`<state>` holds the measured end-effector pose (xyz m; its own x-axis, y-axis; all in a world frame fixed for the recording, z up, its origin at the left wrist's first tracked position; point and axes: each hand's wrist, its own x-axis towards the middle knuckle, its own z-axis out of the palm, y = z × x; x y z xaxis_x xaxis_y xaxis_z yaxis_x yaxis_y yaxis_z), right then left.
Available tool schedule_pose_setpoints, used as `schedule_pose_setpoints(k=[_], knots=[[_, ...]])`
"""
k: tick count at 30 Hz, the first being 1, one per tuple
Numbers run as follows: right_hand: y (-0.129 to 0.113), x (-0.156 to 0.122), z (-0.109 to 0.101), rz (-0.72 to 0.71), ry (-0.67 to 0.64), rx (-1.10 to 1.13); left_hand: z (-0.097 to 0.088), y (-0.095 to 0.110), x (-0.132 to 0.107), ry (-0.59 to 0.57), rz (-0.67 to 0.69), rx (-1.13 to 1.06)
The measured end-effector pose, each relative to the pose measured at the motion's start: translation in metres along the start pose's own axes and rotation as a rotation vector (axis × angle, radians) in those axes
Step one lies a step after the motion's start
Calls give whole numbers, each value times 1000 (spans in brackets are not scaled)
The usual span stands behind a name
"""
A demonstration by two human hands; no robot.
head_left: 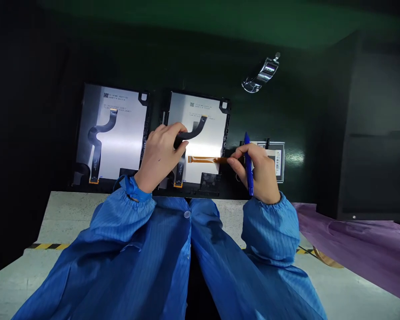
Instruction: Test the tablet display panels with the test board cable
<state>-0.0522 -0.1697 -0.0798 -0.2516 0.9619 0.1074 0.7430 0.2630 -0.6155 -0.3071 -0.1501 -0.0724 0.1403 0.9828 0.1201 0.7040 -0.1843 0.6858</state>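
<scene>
Two silver display panels lie side by side on the dark bench, each with a black flex cable. My left hand (162, 153) rests on the right panel (206, 129), fingers curled and pressing on its black flex cable (196, 129). My right hand (258, 171) pinches the end of an orange flex strip (205, 159) that lies across that panel, and a blue pen (249, 166) is tucked upright in the same hand. The left panel (120, 133) lies untouched beside my left hand.
A labelled card with a barcode (277, 160) sits just behind my right hand. A shiny curved metal clip (262, 74) lies farther back right. A dark box (370, 133) stands at the right, with purple sheeting (353, 240) below it.
</scene>
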Motion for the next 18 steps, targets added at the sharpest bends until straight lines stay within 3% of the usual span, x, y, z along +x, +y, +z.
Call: schedule_pose_setpoints(k=[2, 4, 8, 10, 14, 16, 18], knots=[[-8, 4, 1, 2, -38, 161, -6, 2, 2, -4, -40, -209], [-17, 6, -1, -27, -97, 325, -15, 6, 3, -93, -87, -473], [-26, 5, -6, -133, -268, 588, -31, 17, 4, -410, -122, -818], [-28, 3, -5, -131, -290, 720, -34, 21, 4, -569, -112, -941], [-38, 0, 1, -59, -146, 931, -30, 28, 3, -819, -140, -1232], [-47, -1, 3, -17, -24, 952, -28, 32, 2, -852, -174, -1299], [-55, 0, 5, 5, 84, 942, -27, 36, 0, -790, -206, -1284]])
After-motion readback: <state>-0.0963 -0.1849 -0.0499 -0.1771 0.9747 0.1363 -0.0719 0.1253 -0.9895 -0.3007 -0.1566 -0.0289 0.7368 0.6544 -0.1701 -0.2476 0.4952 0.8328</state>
